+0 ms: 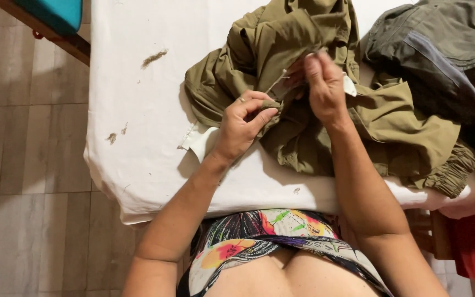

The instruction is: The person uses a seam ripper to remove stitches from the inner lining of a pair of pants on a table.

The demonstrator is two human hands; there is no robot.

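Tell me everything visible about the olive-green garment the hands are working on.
The olive-green garment is a crumpled, woven-looking cloth piece lying bunched on the white-covered table, with a gathered elastic-like hem at its lower right. A pale inner lining or pocket piece shows near the middle. The left hand pinches a fold at its lower middle; the right hand grips a raised edge above. A grey-green garment lies against its upper right side.
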